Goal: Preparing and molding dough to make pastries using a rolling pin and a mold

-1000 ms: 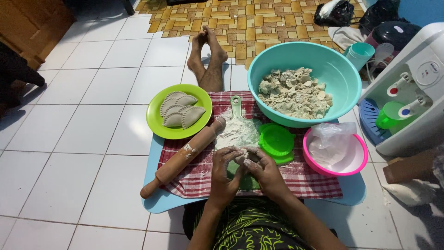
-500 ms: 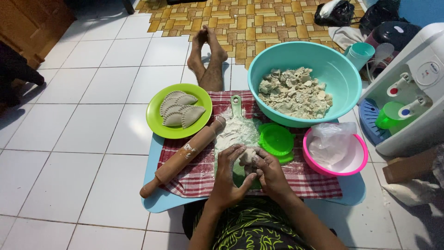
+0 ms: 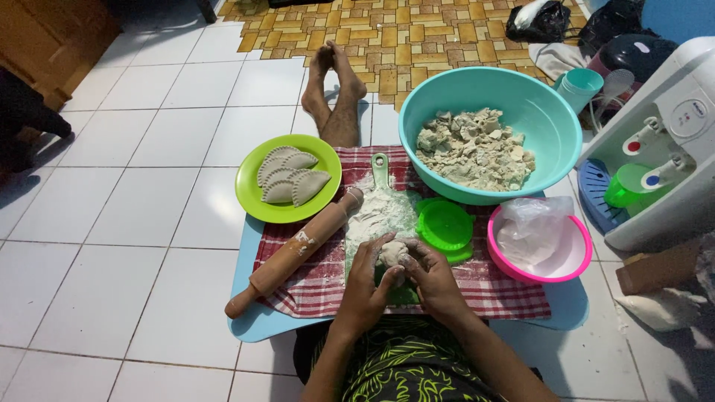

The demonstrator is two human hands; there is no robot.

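The person sits on the floor with both hands meeting at about six o'clock of the floured green board (image 3: 376, 216). The left hand (image 3: 365, 286) and the right hand (image 3: 432, 279) cup a small lump of dough (image 3: 392, 251) between them, fingers curled in and closed around it, the lump resting just above the board. To shape it well, I'd judge the pressure wants to be even from both sides, with the lump kept over the flour so it doesn't stick.

Going left to right: the wooden rolling pin (image 3: 294, 253) lies slantwise on the red checked cloth (image 3: 320, 275), at nine o'clock from the hands. At eleven o'clock the lime green plate (image 3: 253, 197) holds a few folded, crimped pastries (image 3: 290, 175), overlapping one another. Just beside the hands at two o'clock sits a round green press mould (image 3: 445, 225). At one o'clock the big teal bowl (image 3: 536, 112) holds a heap of torn dough pieces (image 3: 473, 149). At three o'clock the pink bowl (image 3: 577, 257) holds a crumpled clear plastic bag (image 3: 529, 227); what's in it I cannot tell.
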